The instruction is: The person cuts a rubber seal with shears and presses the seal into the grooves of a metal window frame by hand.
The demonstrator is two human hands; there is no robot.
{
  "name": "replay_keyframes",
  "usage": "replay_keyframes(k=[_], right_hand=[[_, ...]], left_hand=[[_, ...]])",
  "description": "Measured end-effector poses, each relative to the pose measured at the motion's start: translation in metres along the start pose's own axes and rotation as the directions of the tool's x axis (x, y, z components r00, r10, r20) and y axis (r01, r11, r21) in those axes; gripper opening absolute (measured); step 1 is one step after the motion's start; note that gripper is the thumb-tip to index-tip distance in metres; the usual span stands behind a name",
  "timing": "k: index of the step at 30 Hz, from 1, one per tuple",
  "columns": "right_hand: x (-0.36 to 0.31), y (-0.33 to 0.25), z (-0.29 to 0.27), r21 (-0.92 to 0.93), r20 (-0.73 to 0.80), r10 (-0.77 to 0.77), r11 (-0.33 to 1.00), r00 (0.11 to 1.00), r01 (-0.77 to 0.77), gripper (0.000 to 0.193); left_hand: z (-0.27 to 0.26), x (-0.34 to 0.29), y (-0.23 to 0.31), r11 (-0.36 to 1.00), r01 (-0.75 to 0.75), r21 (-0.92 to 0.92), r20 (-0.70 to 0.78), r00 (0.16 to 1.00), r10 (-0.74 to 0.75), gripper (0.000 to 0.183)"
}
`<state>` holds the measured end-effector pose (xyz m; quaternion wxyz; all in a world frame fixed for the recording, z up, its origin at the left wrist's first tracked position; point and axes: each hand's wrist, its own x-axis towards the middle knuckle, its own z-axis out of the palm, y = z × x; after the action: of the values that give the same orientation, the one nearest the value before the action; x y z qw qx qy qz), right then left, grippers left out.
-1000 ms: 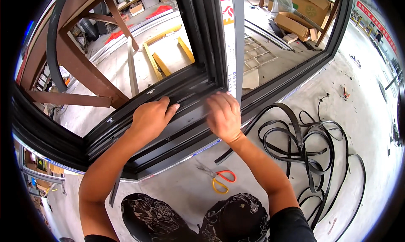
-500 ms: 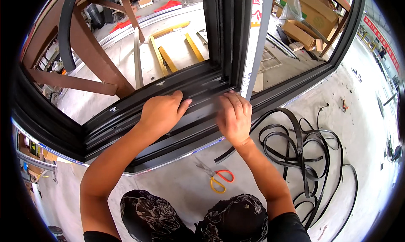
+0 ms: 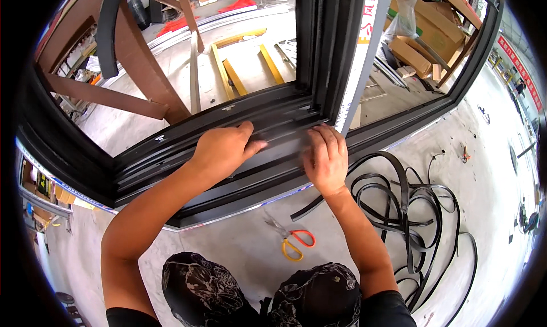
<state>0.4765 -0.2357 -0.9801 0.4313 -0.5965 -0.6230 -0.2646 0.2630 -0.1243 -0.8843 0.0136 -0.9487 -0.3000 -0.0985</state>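
A dark grey window frame (image 3: 268,150) stands in front of me, its lower rail carrying long grooves and black seal lines. My left hand (image 3: 223,149) rests on this rail, fingers curled and thumb pointing right; whatever lies under the fingers is hidden. Close to the corner by the upright, my right hand (image 3: 327,159) bends its fingers down onto the rail, the fingertips smeared by motion. Between both hands the black lines in the groove are blurred. Scissors (image 3: 293,241) with one orange and one yellow handle lie on the floor below, blades partly apart.
A tangled coil of black rubber strip (image 3: 404,213) lies on the floor at the right, one end passing under my right forearm. Beyond the frame stand a brown metal rack (image 3: 142,59), yellow bars (image 3: 233,76) and cardboard boxes (image 3: 433,30).
The whole view has shifted slightly, so the frame appears farther right. Both hands stay on the lower rail close to the corner, the right fingers still blurred by motion.
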Motion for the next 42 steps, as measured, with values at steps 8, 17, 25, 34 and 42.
replay_keyframes(k=[8,17,25,34,42], right_hand=[[-0.005,-0.002,0.000,0.017,0.067,0.006,1.000,0.998,-0.007,0.049],[0.003,-0.024,0.000,-0.005,0.037,0.084,0.996,0.996,-0.084,0.047],[0.007,-0.025,-0.009,-0.019,0.144,0.110,0.994,0.984,-0.108,0.055],[0.000,-0.025,-0.004,-0.016,0.066,0.174,0.985,0.982,-0.174,0.057],[-0.091,-0.059,-0.022,0.250,0.232,0.280,0.908,0.932,-0.335,0.046]], left_hand=[[-0.040,-0.126,-0.066,0.958,0.193,0.214,0.013,0.980,-0.200,0.034],[-0.059,-0.187,-0.086,0.906,0.359,0.226,-0.065,0.933,-0.354,0.037],[-0.019,-0.069,-0.037,0.988,0.096,-0.122,-0.073,0.992,-0.106,0.041],[0.006,0.015,0.012,0.997,0.069,-0.040,-0.080,0.994,-0.072,0.045],[-0.025,0.022,0.033,0.977,-0.031,0.211,-0.058,0.997,0.044,0.042]])
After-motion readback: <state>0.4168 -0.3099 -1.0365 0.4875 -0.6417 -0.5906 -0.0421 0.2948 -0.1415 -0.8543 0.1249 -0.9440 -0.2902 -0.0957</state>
